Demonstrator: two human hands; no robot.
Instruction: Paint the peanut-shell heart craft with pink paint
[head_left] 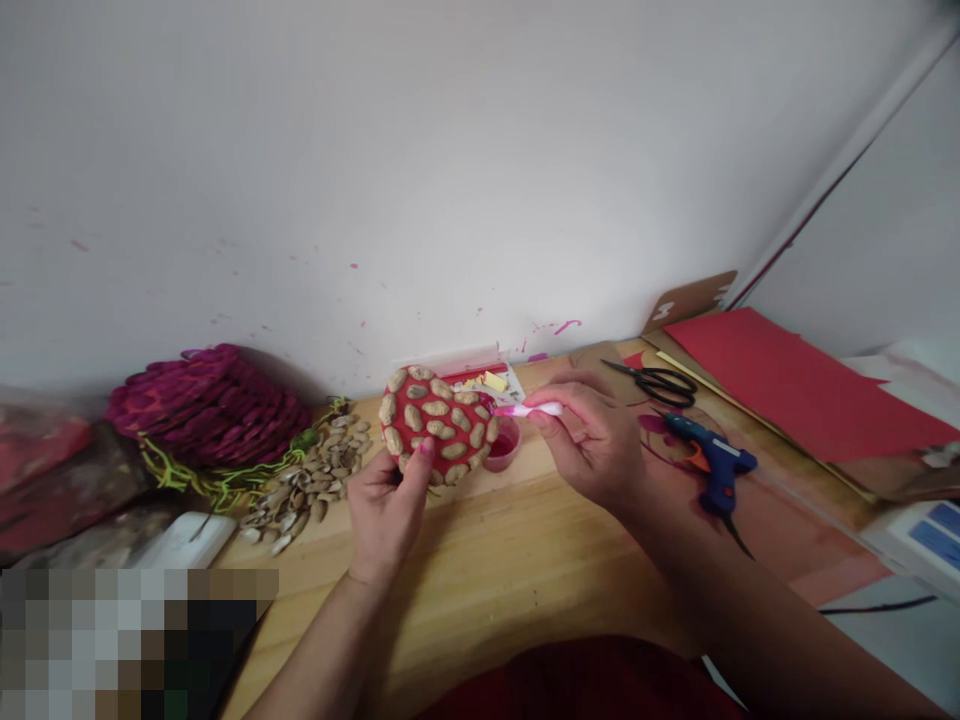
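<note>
Taking the disc as the centre of your clock, your left hand (390, 510) has its fingers clamped on the edge between six and seven, thumb across the front; the fingers behind it are hidden. The red disc (439, 425) is up in front of you, above the desk (480, 570), its decorated face turned your way. It is round and bright red, studded with tan, ridged peanut shells lying at different angles, some lining the rim and others spread across the middle, with red showing between them.

At three o'clock, your right hand (589, 440) has its fingers pinched together on a slim white brush (536, 409) with a pink tip. That tip is at the disc's edge; you cannot tell whether it touches. The cup of pink paint (504, 450) stands towards four o'clock, and loose shells (322, 470) are heaped between eight and nine.
</note>
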